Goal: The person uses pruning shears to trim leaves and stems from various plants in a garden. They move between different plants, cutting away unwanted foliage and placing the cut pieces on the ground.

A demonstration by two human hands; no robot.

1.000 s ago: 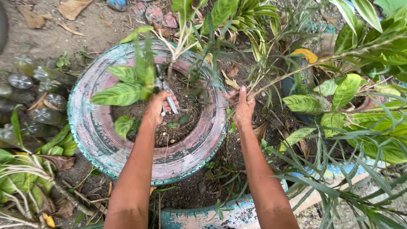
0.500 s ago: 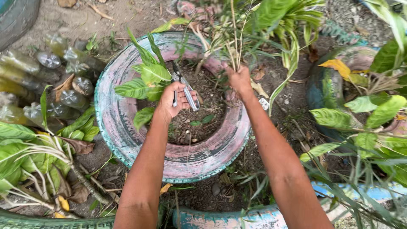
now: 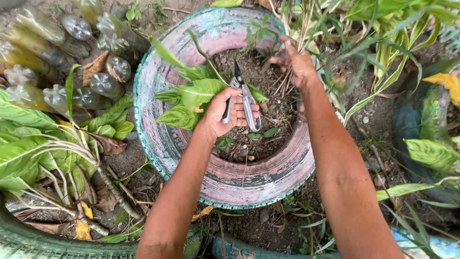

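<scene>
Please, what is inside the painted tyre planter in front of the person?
Inside the painted tyre lie dark soil, a broad-leaved green plant and small weeds. The left hand holds pruning shears above it. The right hand covers the stem bases at the rim.

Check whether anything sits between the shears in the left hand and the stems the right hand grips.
Only open soil; silver-handled pruning shears in left hand point away from stems in right hand.

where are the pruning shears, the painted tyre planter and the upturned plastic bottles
pruning shears [image 3: 248, 106], head view, on the grey handle beside the fingers
painted tyre planter [image 3: 249, 180], head view, on its pink near rim
plastic bottles [image 3: 103, 84], head view, on one bottle's clear base
</scene>
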